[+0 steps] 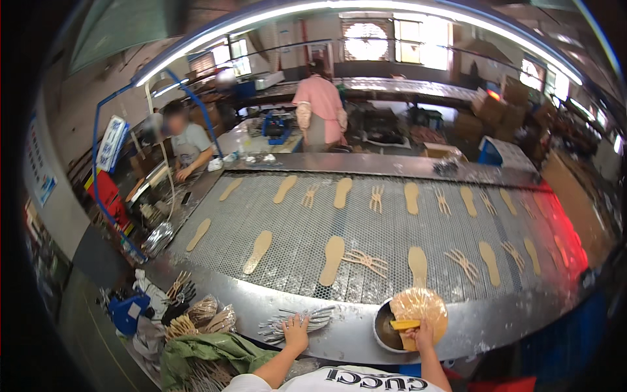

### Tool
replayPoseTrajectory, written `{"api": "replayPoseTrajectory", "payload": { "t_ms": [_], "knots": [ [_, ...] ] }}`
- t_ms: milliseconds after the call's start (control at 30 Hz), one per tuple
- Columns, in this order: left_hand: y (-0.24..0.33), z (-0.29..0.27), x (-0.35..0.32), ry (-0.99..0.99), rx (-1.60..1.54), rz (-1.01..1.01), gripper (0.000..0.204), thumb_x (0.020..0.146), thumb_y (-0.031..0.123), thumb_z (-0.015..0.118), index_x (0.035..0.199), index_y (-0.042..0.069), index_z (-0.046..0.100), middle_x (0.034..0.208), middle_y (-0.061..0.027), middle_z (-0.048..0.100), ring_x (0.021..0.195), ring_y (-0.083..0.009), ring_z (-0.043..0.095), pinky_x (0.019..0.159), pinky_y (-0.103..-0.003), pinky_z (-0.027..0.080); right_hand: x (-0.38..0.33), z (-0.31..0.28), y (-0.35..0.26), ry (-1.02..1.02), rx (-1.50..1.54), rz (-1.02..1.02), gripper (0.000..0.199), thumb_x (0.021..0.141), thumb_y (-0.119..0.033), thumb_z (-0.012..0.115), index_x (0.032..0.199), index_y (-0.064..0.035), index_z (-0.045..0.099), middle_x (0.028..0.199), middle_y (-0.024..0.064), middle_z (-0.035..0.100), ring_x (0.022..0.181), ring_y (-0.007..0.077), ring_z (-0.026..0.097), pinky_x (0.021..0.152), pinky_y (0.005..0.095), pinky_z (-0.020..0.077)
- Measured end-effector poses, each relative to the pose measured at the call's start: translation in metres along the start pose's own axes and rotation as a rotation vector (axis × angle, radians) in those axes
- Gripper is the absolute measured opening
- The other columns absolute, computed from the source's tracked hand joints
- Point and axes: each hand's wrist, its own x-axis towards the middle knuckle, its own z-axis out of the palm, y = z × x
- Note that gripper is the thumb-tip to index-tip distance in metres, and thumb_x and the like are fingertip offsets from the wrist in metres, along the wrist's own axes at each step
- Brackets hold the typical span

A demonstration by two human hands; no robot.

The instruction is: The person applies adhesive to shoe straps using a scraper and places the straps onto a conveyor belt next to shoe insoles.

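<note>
My left hand [296, 332] lies with its fingers spread on a pile of silver-grey sandal straps [316, 318] on the metal ledge. To the right, my right hand [422, 335] is closed on a flat yellow tool [405, 324], whose working end I cannot make out. It is over a round metal bowl [381, 334], partly covered by a tan, glossy disc [421, 307]. Beyond the ledge, tan insoles [332, 261] lie in two rows on a mesh conveyor belt [297, 261]. Strappy pink-beige uppers [366, 262] lie flat between several of them.
Bundles of straps [202, 317] and a green sack [212, 353] crowd the left end of the ledge. The belt's right end glows red [565, 228]. Across the belt, one person [189, 147] sits at left and another in pink [320, 108] stands facing away.
</note>
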Motion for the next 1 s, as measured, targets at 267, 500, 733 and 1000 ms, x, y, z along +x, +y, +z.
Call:
{"api": "replayPoseTrajectory", "payload": {
  "t_ms": [267, 500, 733, 1000],
  "knots": [
    [-0.007, -0.019, 0.017, -0.247, -0.122, 0.006, 0.059, 0.081, 0.037, 0.053, 0.132, 0.015, 0.034, 0.135, -0.0192, 0.029, 0.123, -0.0401, 0.028, 0.096, -0.059, 0.020, -0.003, -0.001, 0.000, 0.022, 0.029, -0.042, 0.035, 0.094, -0.031, 0.035, 0.099, 0.0013, 0.048, 0.071, 0.0131, 0.057, 0.050, 0.0178, 0.057, 0.042, 0.0280, 0.0499],
    [-0.050, -0.007, 0.040, -0.450, -0.155, 0.183, 0.042, 0.082, 0.020, 0.047, 0.124, 0.018, 0.045, 0.122, -0.0185, 0.045, 0.110, -0.0385, 0.043, 0.090, -0.049, 0.037, -0.013, 0.005, -0.011, 0.019, 0.006, 0.028, 0.034, 0.095, -0.029, 0.035, 0.103, 0.0013, 0.047, 0.070, 0.0142, 0.057, 0.054, 0.0201, 0.059, 0.047, 0.0299, 0.0519],
    [-0.023, -0.065, 0.043, -0.195, -0.225, 0.174, 0.042, 0.058, 0.012, 0.068, 0.100, 0.009, 0.060, 0.090, -0.0119, 0.056, 0.087, -0.0325, 0.053, 0.077, -0.040, 0.041, -0.006, 0.005, 0.000, -0.041, 0.004, 0.005, 0.034, 0.094, -0.028, 0.036, 0.107, 0.0014, 0.047, 0.069, 0.0162, 0.057, 0.054, 0.0206, 0.059, 0.049, 0.0290, 0.0519],
    [-0.035, -0.042, 0.032, 0.049, -0.184, 0.202, 0.037, 0.051, 0.014, 0.074, 0.085, 0.006, 0.061, 0.085, -0.0091, 0.055, 0.086, -0.0298, 0.050, 0.076, -0.039, 0.037, -0.001, 0.003, 0.005, -0.032, 0.026, 0.057, 0.031, 0.095, -0.027, 0.035, 0.104, 0.0005, 0.046, 0.067, 0.0161, 0.058, 0.052, 0.0202, 0.059, 0.048, 0.0279, 0.0513]
  ]
}}
